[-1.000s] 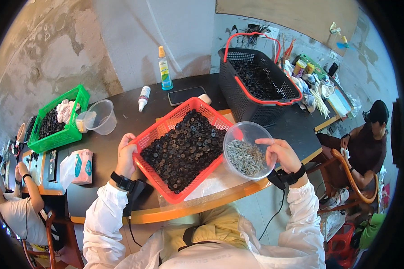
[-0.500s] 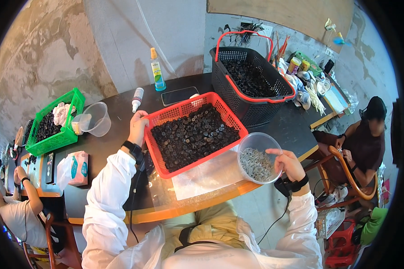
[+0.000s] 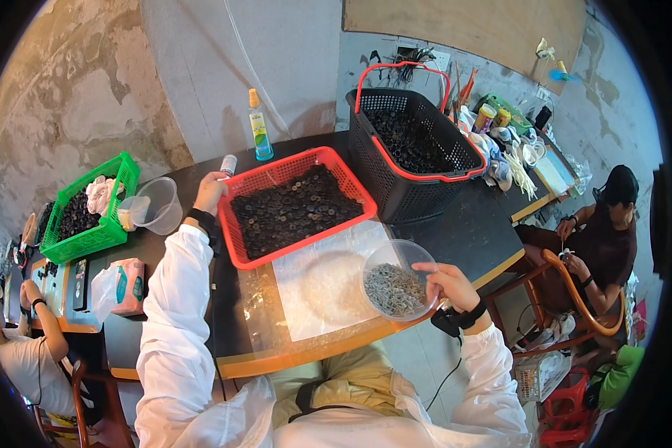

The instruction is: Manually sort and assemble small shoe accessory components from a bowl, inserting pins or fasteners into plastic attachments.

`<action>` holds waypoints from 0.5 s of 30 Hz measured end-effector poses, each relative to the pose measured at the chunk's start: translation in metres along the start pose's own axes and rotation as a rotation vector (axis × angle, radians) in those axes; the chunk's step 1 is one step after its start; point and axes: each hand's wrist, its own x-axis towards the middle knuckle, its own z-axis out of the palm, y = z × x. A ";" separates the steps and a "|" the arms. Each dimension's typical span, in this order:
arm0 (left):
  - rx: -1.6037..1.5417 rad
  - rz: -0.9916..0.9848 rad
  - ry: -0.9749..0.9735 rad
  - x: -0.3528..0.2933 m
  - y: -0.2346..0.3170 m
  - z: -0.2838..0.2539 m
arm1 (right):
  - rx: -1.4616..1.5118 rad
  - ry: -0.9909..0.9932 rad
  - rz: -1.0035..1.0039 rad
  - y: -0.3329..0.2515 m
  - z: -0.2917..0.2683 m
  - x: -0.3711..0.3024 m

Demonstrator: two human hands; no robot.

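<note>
Nearest me, the person in white sleeves point(image 3: 175, 310) held a clear tub point(image 3: 377, 257) in the right hand point(image 3: 453, 287), its fingers partly bent and closed on the tub's right wall. A heap of small silvery pieces point(image 3: 393, 290) covered the tub's bottom. The tub hung about the right part of a white sheet point(image 3: 317, 310), near the table's orange front edge; I couldn't tell whether its base touched anything.

Farther in, the left hand point(image 3: 209, 196) was curled on the left rim of a red basket point(image 3: 276, 173), with little gap between fingers and plastic. A broad layer of black rings point(image 3: 295, 213) lay in that basket, which sat beyond the sheet, on the dark table point(image 3: 474, 254) as far as I could judge. Tub and basket stood apart.

Away to the left were a tissue pack point(image 3: 131, 287), a clear cup point(image 3: 160, 205) and a green basket point(image 3: 89, 240) with more dark pieces and a pale cloth point(image 3: 101, 193). Just past the left hand stood a small bottle point(image 3: 228, 164), and behind the red basket a spray bottle point(image 3: 260, 138). A black basket point(image 3: 399, 190) with red handles, holding dark pieces too, stood to the right. One co-worker point(image 3: 41, 366) sat at far left, another point(image 3: 605, 257) at far right.
</note>
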 end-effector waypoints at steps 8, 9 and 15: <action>0.383 -0.009 -0.105 -0.022 0.057 -0.076 | -0.003 -0.018 0.015 -0.021 0.033 0.048; 0.389 -0.008 -0.100 -0.032 0.065 -0.079 | 0.000 -0.025 0.012 -0.023 0.037 0.056; 1.159 0.521 -0.311 -0.131 0.130 0.017 | 0.161 0.097 -0.020 -0.031 0.042 0.097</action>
